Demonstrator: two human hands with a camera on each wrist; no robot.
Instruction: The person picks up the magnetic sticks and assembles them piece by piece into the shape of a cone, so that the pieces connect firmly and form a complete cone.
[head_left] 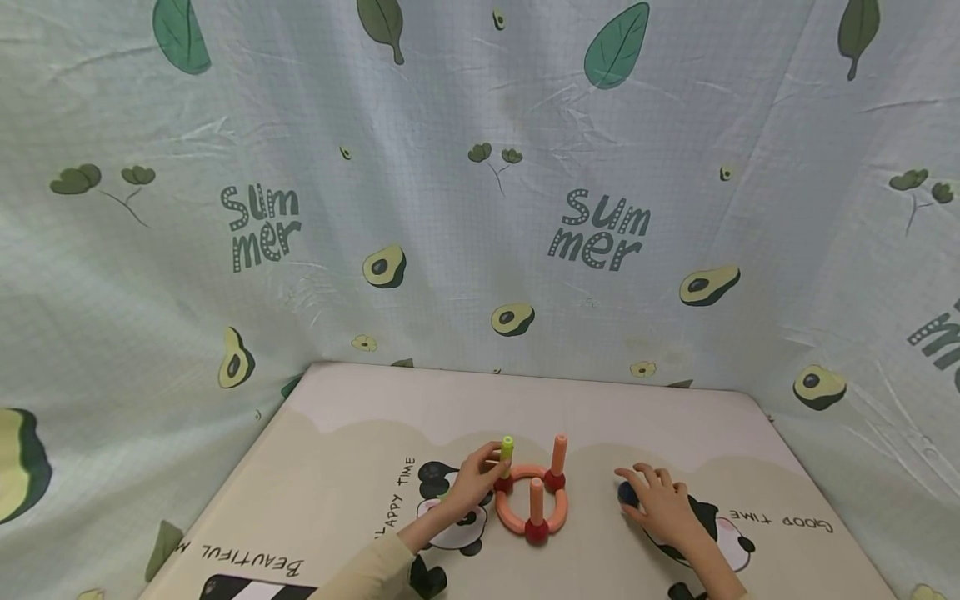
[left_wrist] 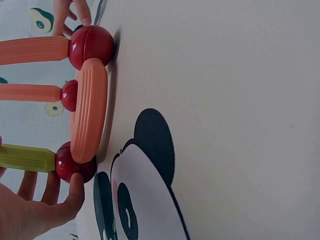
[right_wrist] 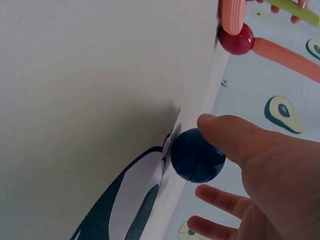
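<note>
In the head view a ring of curved orange pieces (head_left: 509, 517) lies on the table, joined to red balls (head_left: 536, 532). Two orange sticks (head_left: 558, 456) stand upright on it. My left hand (head_left: 476, 479) holds a yellow-green stick (left_wrist: 27, 158) upright on the ring's left red ball (left_wrist: 75, 162). One finger of that hand touches this ball in the left wrist view. On the right, my right hand (head_left: 662, 506) has its thumb and fingers around a dark blue ball (right_wrist: 198, 156) at the tabletop. Its index finger is mostly hidden behind the ball in the right wrist view.
The pale tabletop (head_left: 450, 400) bears printed pandas (head_left: 457, 533) and lettering. A white curtain (head_left: 450, 217) with avocado and leaf prints hangs behind and beside it. The orange ring stands between the two hands.
</note>
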